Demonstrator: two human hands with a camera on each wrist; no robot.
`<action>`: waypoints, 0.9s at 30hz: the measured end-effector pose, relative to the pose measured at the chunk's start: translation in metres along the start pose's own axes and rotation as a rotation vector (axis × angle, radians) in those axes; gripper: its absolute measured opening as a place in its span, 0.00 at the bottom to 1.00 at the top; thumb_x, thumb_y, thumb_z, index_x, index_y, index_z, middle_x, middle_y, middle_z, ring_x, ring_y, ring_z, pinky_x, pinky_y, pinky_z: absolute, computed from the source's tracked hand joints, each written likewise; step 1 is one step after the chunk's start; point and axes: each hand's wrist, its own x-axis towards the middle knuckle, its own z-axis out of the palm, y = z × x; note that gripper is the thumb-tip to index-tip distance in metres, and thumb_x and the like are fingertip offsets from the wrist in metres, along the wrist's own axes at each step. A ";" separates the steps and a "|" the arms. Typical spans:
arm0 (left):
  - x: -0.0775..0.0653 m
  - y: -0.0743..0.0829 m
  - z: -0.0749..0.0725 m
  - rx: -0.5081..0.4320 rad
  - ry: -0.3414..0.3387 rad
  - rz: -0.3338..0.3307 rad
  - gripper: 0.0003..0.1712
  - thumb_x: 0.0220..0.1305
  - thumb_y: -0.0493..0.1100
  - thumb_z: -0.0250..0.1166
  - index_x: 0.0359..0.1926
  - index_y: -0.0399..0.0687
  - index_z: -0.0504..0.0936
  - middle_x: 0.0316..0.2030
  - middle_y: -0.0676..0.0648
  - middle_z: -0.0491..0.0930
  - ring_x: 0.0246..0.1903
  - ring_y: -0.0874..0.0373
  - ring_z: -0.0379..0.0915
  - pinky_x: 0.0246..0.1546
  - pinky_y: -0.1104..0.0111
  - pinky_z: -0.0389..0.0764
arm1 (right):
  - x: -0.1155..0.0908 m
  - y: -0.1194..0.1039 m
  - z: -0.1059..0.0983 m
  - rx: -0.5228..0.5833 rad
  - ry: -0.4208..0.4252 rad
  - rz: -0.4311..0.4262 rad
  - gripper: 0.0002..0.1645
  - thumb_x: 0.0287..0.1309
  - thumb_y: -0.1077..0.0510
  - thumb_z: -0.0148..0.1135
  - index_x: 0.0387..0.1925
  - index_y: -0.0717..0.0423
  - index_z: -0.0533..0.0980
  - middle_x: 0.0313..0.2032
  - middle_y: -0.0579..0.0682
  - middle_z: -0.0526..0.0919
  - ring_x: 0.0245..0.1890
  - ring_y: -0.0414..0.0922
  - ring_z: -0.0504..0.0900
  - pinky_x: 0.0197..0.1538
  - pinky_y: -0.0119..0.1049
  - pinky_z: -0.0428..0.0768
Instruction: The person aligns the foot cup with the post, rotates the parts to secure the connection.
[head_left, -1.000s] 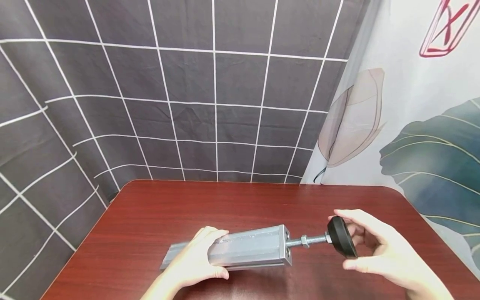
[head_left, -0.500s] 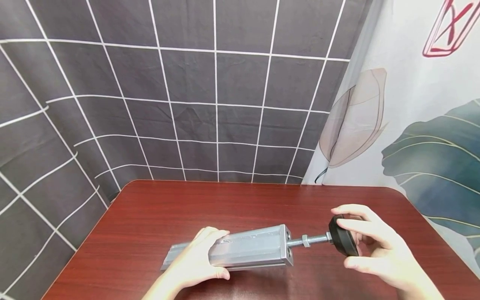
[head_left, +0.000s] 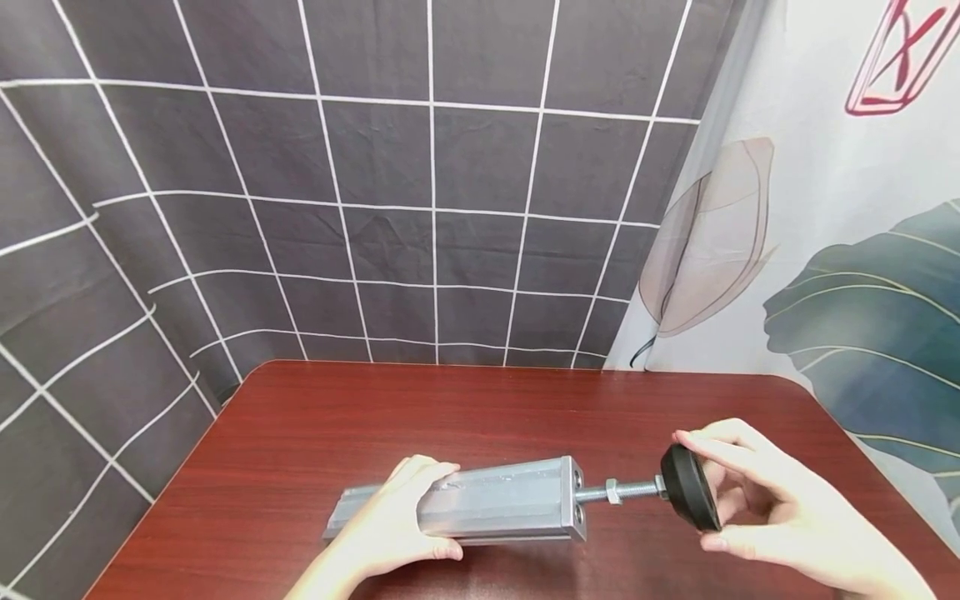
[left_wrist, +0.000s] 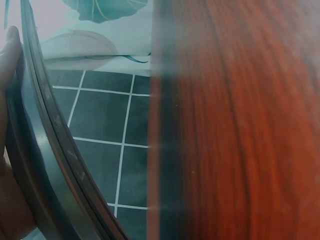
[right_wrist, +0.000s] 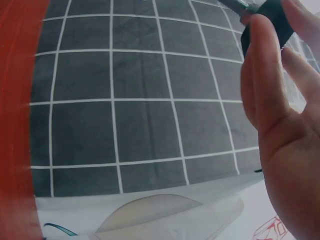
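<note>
My left hand (head_left: pixel 393 517) grips a silver aluminium profile (head_left: pixel 498 500) from above, thumb along the near side. The profile lies sideways, its capped end facing right. Out of that end runs a threaded rod (head_left: pixel 637 490) with a hex nut (head_left: pixel 613 492) partway along it. A black round levelling foot (head_left: pixel 688 487) sits at the rod's outer end, tilted. My right hand (head_left: pixel 780 508) pinches the foot's rim between fingers above and thumb below. In the left wrist view the profile (left_wrist: pixel 55 150) shows along the left; in the right wrist view the foot (right_wrist: pixel 277 20) is partly behind fingers.
A red-brown wooden table (head_left: pixel 420 408) lies under the work, its rounded far corners in view. Behind it hangs a dark grey curtain (head_left: pixel 375 242) with white grid lines. A white leaf-patterned curtain (head_left: pixel 810 208) hangs at the right.
My right hand's fingers have shifted on the foot, lifting partly off its rim and then closing back onto it. Foot and profile end have dipped slightly. The left hand keeps its grip.
</note>
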 end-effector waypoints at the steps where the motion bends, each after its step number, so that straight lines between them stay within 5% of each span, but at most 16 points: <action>1: 0.000 0.000 0.000 0.001 0.003 0.001 0.45 0.36 0.61 0.76 0.58 0.54 0.72 0.48 0.60 0.70 0.49 0.62 0.65 0.48 0.66 0.71 | 0.001 0.002 0.000 0.024 0.018 -0.016 0.53 0.31 0.82 0.68 0.65 0.67 0.59 0.52 0.47 0.65 0.27 0.41 0.78 0.23 0.31 0.76; 9: 0.001 -0.002 0.002 -0.009 0.012 -0.028 0.43 0.35 0.60 0.76 0.56 0.56 0.73 0.48 0.63 0.70 0.49 0.65 0.65 0.47 0.67 0.71 | 0.013 0.018 0.016 0.166 0.208 -0.213 0.47 0.23 0.78 0.71 0.56 0.73 0.66 0.36 0.50 0.73 0.28 0.40 0.72 0.19 0.33 0.67; 17: 0.002 -0.001 0.004 -0.012 0.025 -0.064 0.42 0.36 0.64 0.74 0.55 0.59 0.74 0.48 0.65 0.69 0.48 0.67 0.65 0.45 0.68 0.72 | 0.027 0.011 0.027 0.278 0.189 -0.405 0.35 0.44 0.74 0.67 0.57 0.74 0.66 0.56 0.58 0.67 0.32 0.41 0.73 0.17 0.31 0.65; 21: 0.001 -0.001 0.004 -0.023 0.029 -0.066 0.42 0.35 0.64 0.75 0.55 0.58 0.74 0.48 0.65 0.69 0.48 0.67 0.65 0.45 0.68 0.72 | 0.023 0.007 0.023 0.249 0.138 -0.346 0.38 0.43 0.74 0.67 0.59 0.73 0.65 0.60 0.58 0.64 0.34 0.42 0.75 0.18 0.32 0.67; 27: 0.000 0.000 0.002 -0.030 0.030 -0.075 0.43 0.32 0.60 0.78 0.54 0.59 0.75 0.47 0.66 0.70 0.47 0.67 0.66 0.45 0.68 0.72 | 0.004 -0.001 0.011 0.105 0.010 -0.065 0.53 0.34 0.84 0.64 0.66 0.71 0.54 0.63 0.55 0.54 0.36 0.43 0.79 0.30 0.32 0.79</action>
